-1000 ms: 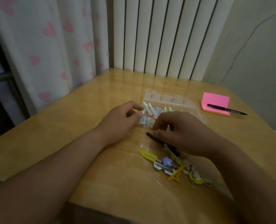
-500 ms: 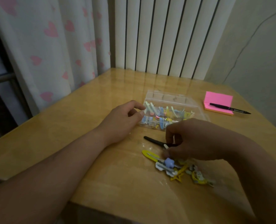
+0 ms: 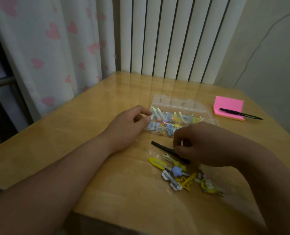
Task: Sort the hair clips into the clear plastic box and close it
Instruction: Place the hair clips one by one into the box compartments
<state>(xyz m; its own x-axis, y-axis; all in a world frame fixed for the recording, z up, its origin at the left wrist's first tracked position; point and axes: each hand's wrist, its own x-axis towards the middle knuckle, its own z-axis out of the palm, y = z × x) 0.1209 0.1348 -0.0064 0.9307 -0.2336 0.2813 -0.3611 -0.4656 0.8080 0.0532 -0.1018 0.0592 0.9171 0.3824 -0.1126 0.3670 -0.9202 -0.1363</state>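
Nothing to read here: no word, label, brand or number comes through anywhere in this dim view. The clear plastic box (image 3: 183,103) shows no lettering on its walls, the pink note pad (image 3: 229,103) to the right of the box is blank on its face, and any print on the pen (image 3: 239,113) lying across that pad is too small to tell.

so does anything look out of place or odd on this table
Nothing spilled or broken. The odd one is a long black stick lying at the edge of the loose hair clips, partly under the right hand: plain and dark beside them. Whether it is a clip, I cannot tell.
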